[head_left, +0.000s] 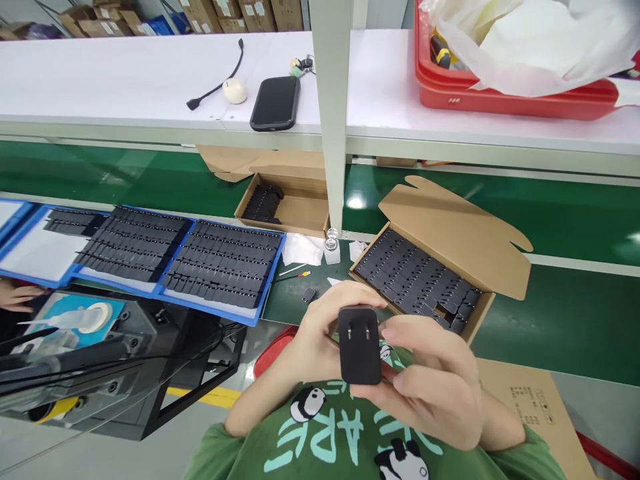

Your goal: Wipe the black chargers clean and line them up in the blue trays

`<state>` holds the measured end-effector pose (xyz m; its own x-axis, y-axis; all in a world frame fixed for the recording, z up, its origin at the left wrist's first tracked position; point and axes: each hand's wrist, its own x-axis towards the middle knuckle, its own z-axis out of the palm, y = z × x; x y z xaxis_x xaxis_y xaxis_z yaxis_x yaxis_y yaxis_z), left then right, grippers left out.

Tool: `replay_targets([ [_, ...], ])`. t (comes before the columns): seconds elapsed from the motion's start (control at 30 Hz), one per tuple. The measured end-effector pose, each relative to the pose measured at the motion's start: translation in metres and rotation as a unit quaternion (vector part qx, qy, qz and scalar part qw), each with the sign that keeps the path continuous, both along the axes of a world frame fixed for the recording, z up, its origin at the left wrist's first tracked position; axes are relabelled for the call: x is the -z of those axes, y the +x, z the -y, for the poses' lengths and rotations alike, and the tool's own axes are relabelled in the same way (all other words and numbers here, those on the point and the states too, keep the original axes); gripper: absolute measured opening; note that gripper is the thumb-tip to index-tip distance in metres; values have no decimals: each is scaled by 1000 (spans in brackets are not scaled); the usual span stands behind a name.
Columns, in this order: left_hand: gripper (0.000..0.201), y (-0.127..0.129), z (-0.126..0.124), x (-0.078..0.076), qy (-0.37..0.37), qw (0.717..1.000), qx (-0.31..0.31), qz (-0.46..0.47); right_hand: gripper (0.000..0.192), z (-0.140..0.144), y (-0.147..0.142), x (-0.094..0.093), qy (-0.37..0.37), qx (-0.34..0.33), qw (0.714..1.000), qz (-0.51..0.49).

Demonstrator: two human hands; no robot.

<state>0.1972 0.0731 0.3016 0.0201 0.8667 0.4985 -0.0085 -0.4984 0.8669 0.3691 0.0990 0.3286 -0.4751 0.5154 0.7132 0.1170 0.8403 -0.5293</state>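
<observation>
A black plug-in charger (360,353) is held up in front of my chest, its two metal prongs facing me. My left hand (316,333) wraps round its left side and far edge. From the right, my right hand (435,383) grips it, with a thumb low on that side and fingers near the upper edge; part of the grip is hidden behind the charger. Just beyond my hands, an open cardboard box (483,310) holds rows of similar black chargers (417,273). A small dark piece (309,295) lies on the green bench near my left hand.
Blue trays (273,283) of black chargers stand at left, behind a dark machine (125,347). A smaller cardboard box (305,200) sits beside the upright post (334,113). The shelf carries a phone (275,103) and a red bin (515,100). Another person's hand (20,295) shows far left.
</observation>
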Motion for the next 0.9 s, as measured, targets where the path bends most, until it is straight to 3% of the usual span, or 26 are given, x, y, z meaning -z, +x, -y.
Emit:
replay_targets([
  [0.2,50,-7,-8,0,-7,999,-14,-39,18,-12,-5,0,12,-16,1000,-1],
  [0.33,48,-9,-11,1,-46,998,-15,-40,16,-17,-7,1,-6,-9,1000,11],
  [0.7,52,-10,-12,4,-139,990,14,29,15,-22,-13,5,-41,-9,999,15],
  [0.9,55,-8,-13,6,-145,987,31,60,13,-18,-11,4,-43,7,999,27],
])
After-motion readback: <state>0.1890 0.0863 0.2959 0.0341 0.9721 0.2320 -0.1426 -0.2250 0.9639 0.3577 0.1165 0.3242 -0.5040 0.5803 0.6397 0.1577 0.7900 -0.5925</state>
